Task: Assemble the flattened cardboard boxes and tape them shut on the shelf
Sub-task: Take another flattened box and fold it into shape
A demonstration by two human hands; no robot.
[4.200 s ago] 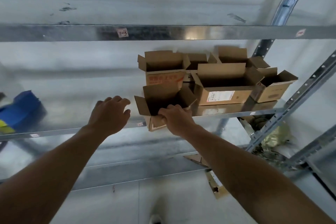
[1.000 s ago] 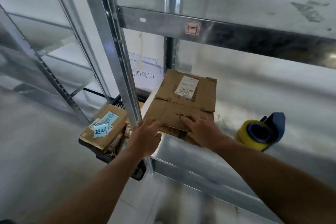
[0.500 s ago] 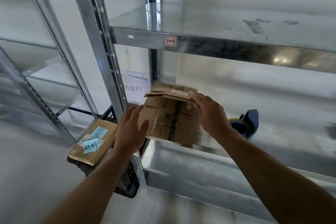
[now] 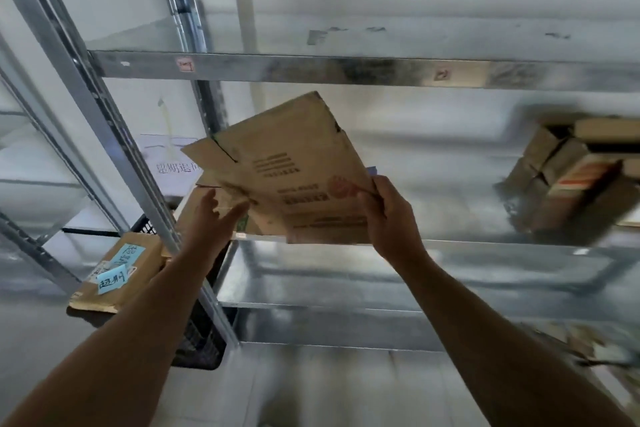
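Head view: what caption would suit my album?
A flattened cardboard box tilted above a metal shelf: right hand grips its edge, left hand open at its flap.

Bare shiny metal shelf deck (image 4: 457, 218) gives passage between the slanted grey steel upright (image 4: 126, 149) at left and blurred brown cardboard boxes (image 4: 571, 184) at right.

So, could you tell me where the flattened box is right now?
Head view, centre: the flattened box is held tilted in front of the shelf, the right hand gripping its right side and the left hand at its lower left.
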